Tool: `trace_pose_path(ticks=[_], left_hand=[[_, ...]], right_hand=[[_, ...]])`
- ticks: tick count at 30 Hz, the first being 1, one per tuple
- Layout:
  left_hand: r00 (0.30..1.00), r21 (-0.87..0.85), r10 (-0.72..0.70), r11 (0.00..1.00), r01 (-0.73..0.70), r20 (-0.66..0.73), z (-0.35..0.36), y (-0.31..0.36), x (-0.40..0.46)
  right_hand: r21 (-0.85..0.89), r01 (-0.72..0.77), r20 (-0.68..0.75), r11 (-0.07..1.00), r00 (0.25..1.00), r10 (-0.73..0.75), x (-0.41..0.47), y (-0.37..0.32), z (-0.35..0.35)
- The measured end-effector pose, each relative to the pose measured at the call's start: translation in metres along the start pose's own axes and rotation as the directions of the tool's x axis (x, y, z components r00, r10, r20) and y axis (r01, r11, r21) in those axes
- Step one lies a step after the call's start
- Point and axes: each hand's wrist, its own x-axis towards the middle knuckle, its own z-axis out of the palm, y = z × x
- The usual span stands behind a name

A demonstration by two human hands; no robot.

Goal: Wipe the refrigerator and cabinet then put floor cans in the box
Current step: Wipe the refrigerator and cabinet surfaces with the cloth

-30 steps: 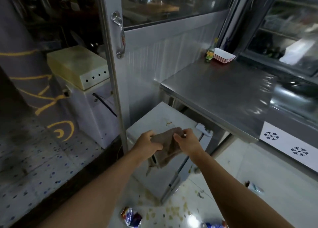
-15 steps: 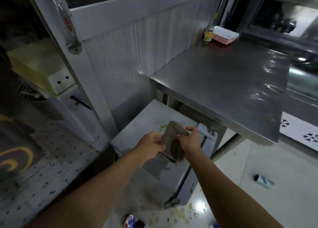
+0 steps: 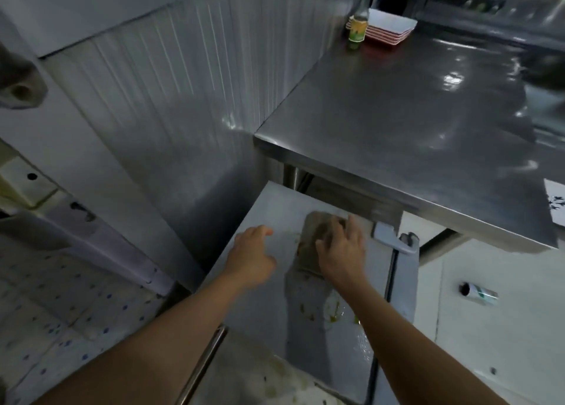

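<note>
Here the person is working on the first step, wiping the top of the low white refrigerator (image 3: 263,297) that is sitting partly under the steel desk (image 3: 412,135). The right hand (image 3: 341,251) is pressing a brown cloth (image 3: 315,233) flat against the refrigerator top, fingers spread and fairly straight over it, at the far end of that top, just below the desk's near edge. The left hand (image 3: 252,259) is hovering just beside the cloth, holding nothing, fingers loosely bent; whether it is touching the surface I cannot tell.

Yellowish smears (image 3: 331,311) are lying on the refrigerator top nearer the person than the cloth, so the next move is probably calling for a firm pull of the cloth back over them, with pressure kept even so the cloth is not bunching.

The desk's overhang is crowding the far end of the refrigerator top, and the grey hinge bracket (image 3: 394,239) at the refrigerator's right corner is standing just beside the cloth, likely to snag it. One can (image 3: 478,293) is lying on its side on the pale floor, to the right of the refrigerator and well apart from it; no box is showing. At the back of the desk, far beyond the refrigerator, a bottle (image 3: 357,25) is standing beside a stack of white-and-red trays (image 3: 389,28).
</note>
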Motion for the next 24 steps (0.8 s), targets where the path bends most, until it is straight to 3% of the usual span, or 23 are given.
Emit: trace_pose_path(ticks=[4, 7, 10, 15, 24], left_hand=[[0.995, 0.185, 0.095, 0.978, -0.092, -0.006, -0.004, -0.022, 0.023], [0.994, 0.264, 0.104, 0.958, -0.112, 0.046, -0.009, -0.035, 0.042], [0.991, 0.189, 0.11, 0.974, -0.123, 0.074, -0.012, -0.041, 0.054], [0.991, 0.128, 0.132, 0.983, -0.133, 0.02, -0.013, -0.051, 0.059], [0.999, -0.033, 0.031, 0.999, -0.031, 0.009, -0.013, -0.059, 0.067]], right_hand=[[-0.093, -0.031, 0.109, 0.995, 0.993, 0.041, 0.002, -0.003, 0.037], [-0.176, -0.062, 0.021, 0.982, 0.998, 0.067, 0.003, -0.003, 0.054], [-0.201, -0.065, -0.05, 0.977, 0.997, 0.056, -0.002, -0.017, 0.07], [-0.202, 0.055, -0.048, 0.978, 0.997, -0.065, -0.002, -0.051, 0.098], [-0.253, 0.2, -0.004, 0.947, 0.978, -0.208, 0.107, -0.077, 0.094]])
